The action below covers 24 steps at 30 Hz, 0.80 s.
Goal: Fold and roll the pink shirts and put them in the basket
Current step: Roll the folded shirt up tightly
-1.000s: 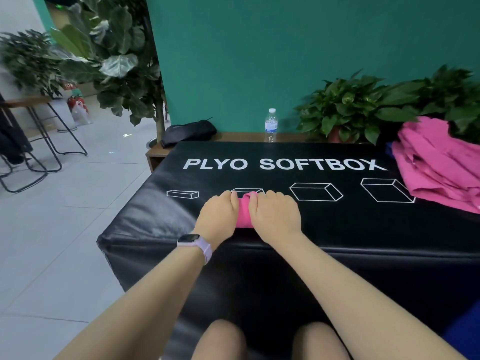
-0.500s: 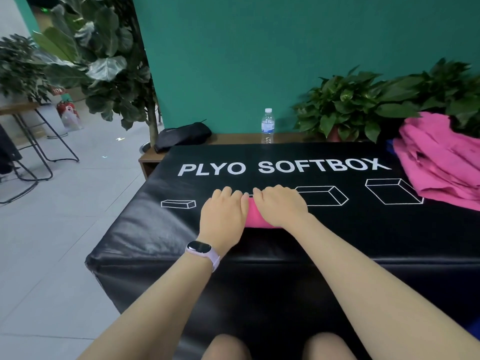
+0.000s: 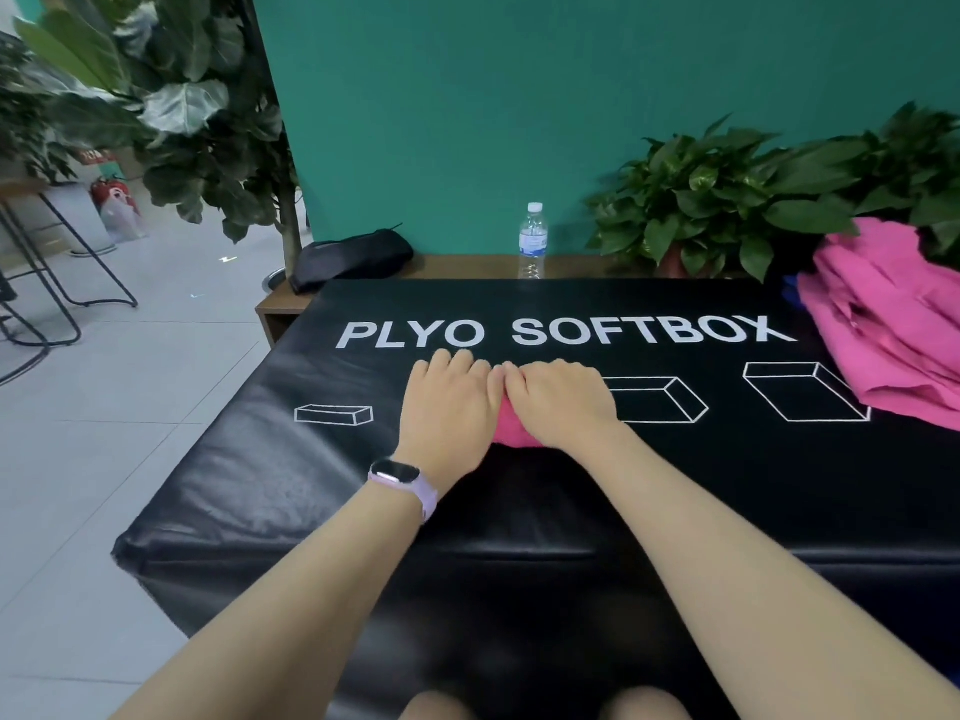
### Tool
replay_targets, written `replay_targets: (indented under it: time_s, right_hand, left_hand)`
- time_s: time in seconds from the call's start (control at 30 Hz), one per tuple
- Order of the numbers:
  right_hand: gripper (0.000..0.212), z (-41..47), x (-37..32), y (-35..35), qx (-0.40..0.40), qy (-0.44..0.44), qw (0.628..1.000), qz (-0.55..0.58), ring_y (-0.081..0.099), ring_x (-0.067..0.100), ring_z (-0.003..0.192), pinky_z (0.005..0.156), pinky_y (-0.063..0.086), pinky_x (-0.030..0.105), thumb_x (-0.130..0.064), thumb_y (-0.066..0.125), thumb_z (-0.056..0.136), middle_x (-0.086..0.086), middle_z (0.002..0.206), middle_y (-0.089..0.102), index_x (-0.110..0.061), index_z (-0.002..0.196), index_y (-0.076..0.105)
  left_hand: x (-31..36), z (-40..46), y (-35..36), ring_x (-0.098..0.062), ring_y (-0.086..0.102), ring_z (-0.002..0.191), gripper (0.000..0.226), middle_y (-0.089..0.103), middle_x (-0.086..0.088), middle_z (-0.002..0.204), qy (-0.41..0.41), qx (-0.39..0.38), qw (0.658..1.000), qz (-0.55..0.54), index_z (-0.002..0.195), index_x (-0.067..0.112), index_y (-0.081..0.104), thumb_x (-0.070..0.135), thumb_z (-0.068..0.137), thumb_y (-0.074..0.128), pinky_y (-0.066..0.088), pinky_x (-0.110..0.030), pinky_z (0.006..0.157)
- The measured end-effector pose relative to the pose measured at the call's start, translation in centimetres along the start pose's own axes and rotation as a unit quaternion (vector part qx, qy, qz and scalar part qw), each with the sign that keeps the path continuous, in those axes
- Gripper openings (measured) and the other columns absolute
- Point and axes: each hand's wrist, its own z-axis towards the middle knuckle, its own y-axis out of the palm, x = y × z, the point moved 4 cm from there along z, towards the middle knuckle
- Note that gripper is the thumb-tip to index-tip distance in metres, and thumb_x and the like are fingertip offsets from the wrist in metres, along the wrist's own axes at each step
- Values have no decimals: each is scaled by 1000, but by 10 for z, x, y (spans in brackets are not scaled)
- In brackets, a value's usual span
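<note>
I have both hands pressed down side by side on the rolled shirt (image 3: 511,432), fingers curled over its top. The left hand (image 3: 447,407) covers the roll's left end, the right hand (image 3: 558,402) its right end, and the fingertips of the two nearly touch in the middle. Only a small pink patch of the roll shows between and below my palms. A watch (image 3: 399,478) sits on my left wrist. The roll lies on the black softbox (image 3: 597,491), just below the white lettering and between the printed box outlines. Well to the right, on the softbox's far corner, I see the pile (image 3: 888,324) of loose pink shirts. Behind the softbox, a bottle (image 3: 532,241) stands on a wooden ledge near a black bag (image 3: 350,257).
</note>
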Motion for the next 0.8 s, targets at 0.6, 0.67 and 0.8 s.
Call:
replay_targets:
  time_s: [0.6,0.67,0.8]
  right_hand:
    - [38,36,25,13,-56,-125,990,33,54,29,71,70,50,48,-35,22,110,-10,66,39,-26,73,26]
    - [39,39,29,15,-75,-146,985,47,56,29,73,72,50,50,-39,20,109,-9,68,43,-29,74,32]
    - [38,49,30,18,-99,-149,983,41,55,28,79,73,47,45,-36,18,109,-10,72,42,-19,96,50]
  left_hand:
    - [-25,63,41,-22,51,66,44,54,2,59,-79,-33,966,-246,60,18,41,36,100,36,37,-35,57]
    - [-28,66,45,-22,52,65,45,56,1,59,-86,-69,956,-273,59,18,43,37,99,37,37,-34,58]
    - [-35,90,52,-28,58,79,39,61,-3,74,-85,-136,951,-264,73,10,54,30,102,37,49,-42,73]
